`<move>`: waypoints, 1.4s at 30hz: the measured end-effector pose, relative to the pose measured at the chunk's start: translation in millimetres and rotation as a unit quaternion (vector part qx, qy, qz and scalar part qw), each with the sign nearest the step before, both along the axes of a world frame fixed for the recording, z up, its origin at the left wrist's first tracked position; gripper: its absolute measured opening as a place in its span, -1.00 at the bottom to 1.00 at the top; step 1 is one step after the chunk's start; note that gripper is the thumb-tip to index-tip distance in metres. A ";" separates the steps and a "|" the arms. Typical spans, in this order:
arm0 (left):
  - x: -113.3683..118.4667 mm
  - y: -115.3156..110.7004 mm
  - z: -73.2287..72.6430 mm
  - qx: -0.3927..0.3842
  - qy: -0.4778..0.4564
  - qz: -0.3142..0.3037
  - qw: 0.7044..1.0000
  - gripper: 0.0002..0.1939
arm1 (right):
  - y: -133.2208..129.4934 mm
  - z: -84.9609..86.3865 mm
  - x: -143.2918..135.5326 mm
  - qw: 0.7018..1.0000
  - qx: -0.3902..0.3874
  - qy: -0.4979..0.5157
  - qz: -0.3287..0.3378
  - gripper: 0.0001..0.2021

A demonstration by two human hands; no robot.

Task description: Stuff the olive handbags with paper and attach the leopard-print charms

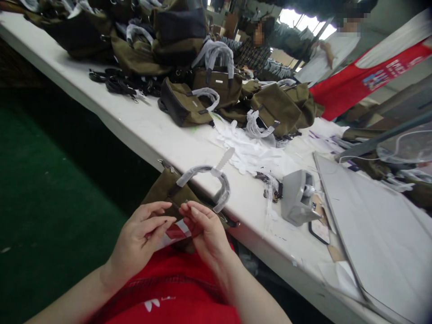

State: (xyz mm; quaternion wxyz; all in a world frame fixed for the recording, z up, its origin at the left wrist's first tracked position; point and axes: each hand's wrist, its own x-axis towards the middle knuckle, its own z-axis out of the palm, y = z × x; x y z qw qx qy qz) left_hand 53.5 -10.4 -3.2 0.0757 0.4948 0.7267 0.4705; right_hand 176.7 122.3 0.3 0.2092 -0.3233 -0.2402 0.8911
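An olive handbag (157, 188) rests against the table edge in front of my body. Its handle (193, 172) is wrapped in clear plastic, and a pale strip (224, 159) sticks up from the wrap. Over the bag, my left hand (143, 227) has thumb and fingers closed in a pinch, with a tiny dark speck at the tips. Close by on the right, my right hand (207, 225) also pinches; whatever is between its fingertips is too small to name. The two hands are a little apart. Both partly cover the lower bag.
Several olive and black handbags (184, 103) are heaped along the white table (135, 130). Black straps (124, 85), white paper pieces (249, 148), a grey tape dispenser (297, 198), a phone (320, 231) and a large grey board (374, 225) also lie there. Two people stand beyond.
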 end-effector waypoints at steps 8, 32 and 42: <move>-21.4 -4.1 -13.9 -0.065 -0.313 0.101 0.942 -0.62 | 18.5 -10.1 -44.8 0.999 0.009 -0.048 -0.017 -0.71; -66.9 31.9 -38.8 -0.034 -0.457 0.107 0.882 -0.51 | 68.1 -29.7 -98.2 0.972 0.180 -0.137 0.061 -0.82; -68.0 25.7 -21.0 -0.107 -0.406 0.100 0.902 -0.66 | 59.8 -29.3 -68.9 0.904 0.295 -0.085 0.298 -0.76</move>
